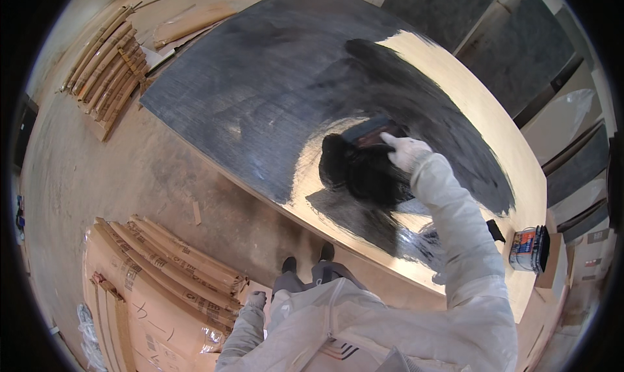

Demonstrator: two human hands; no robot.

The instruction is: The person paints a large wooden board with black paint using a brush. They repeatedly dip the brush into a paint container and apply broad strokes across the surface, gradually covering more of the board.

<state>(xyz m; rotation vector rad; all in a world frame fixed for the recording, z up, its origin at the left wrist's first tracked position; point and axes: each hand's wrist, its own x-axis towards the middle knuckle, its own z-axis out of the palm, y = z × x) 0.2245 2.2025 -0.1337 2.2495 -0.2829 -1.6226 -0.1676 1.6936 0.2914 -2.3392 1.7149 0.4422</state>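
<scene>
A large board (240, 92) lies in front of me, mostly coated dark, with bare pale wood along its right and near edges. My right hand (409, 152), in a white glove, grips a wide flat spreader (369, 131) against the board; its exact kind is hard to make out. Just nearer than the tool lies a thick glossy patch of black paint (364, 174), with streaks sweeping far and right. Down by my side, my left hand (257, 299) is closed, beside stacked cardboard packages and away from the board; nothing shows in it.
A paint bucket (528, 248) with dark drips stands at the board's right corner, beside a small black piece (495, 230). Flat cardboard packages (162, 287) are stacked at lower left, more packages (110, 66) at far left. Dark panels (520, 53) lean along the right.
</scene>
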